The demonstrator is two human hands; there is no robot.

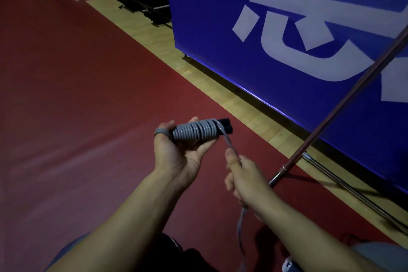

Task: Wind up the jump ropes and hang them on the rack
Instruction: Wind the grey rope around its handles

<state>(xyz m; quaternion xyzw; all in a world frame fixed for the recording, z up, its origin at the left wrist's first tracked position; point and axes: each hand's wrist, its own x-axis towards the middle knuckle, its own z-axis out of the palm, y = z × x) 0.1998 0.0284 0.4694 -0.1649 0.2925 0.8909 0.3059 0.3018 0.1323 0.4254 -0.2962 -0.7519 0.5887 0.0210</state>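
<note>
Between the left hand's (176,154) curled fingers (164,131) lie the black handles (224,126), bundled in grey rope coils (195,131); the right hand (242,179) pinches the loose rope (229,143) just below. Best keep that strand taut and lay each turn snug beside the last. The bundle's long axis runs left to right, handle ends pointing right, above the red floor (66,95).

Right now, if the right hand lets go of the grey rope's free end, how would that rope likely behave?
The grey rope would probably go limp: below the right hand it hangs slack. The coils round the black handles might loosen, though the left hand cradles them.
</note>
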